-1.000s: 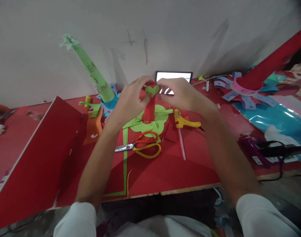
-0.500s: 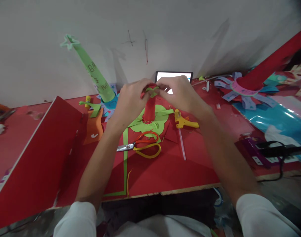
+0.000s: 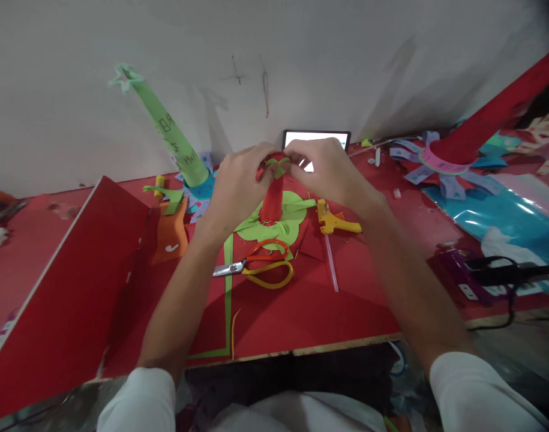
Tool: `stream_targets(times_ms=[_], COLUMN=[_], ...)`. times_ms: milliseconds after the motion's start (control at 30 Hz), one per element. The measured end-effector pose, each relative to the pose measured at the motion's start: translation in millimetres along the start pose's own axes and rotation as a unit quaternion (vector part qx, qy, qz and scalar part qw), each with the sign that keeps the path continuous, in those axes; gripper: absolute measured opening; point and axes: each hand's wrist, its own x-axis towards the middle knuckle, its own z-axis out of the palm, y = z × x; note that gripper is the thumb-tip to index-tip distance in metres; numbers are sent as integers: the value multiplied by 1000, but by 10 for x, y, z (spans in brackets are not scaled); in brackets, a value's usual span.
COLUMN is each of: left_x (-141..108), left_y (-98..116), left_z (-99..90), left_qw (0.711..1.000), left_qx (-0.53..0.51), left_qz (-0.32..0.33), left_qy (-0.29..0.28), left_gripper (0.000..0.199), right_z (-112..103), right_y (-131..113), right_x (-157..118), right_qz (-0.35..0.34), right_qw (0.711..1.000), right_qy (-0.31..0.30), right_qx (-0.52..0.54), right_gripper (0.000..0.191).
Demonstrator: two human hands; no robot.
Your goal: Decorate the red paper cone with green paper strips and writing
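Note:
A red paper tube (image 3: 272, 201) stands on a green flower-shaped base (image 3: 294, 224) at the middle of the table. At its top, a green strip (image 3: 278, 166) lies against the red rim. My left hand (image 3: 245, 180) pinches the rim and strip from the left, and my right hand (image 3: 321, 165) pinches them from the right. Fingertips of both hands are partly hidden. Scissors (image 3: 267, 264) with orange and yellow handles lie in front of the base. To its right rests a yellow glue gun (image 3: 335, 219) with a clear stick.
A tall green cone (image 3: 170, 132) leans at the back left. A red folded board (image 3: 71, 288) stands at left. Behind my hands is a tablet (image 3: 341, 138). A red cone (image 3: 494, 114), blue plastic sheet (image 3: 494, 210) and purple power strip (image 3: 463, 276) are at right.

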Motion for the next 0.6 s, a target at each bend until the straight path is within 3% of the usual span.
stream_targets(times_ms=[600], left_x=[-11], left_y=[52], left_z=[13], left_qw=[1000], left_qx=[1], left_qz=[-4], left_qy=[17], left_gripper=[19], right_z=[5], right_y=[4], right_x=[1], right_qz=[-20], right_qw=[998], right_qy=[13], right_qx=[-55], right_gripper=[12])
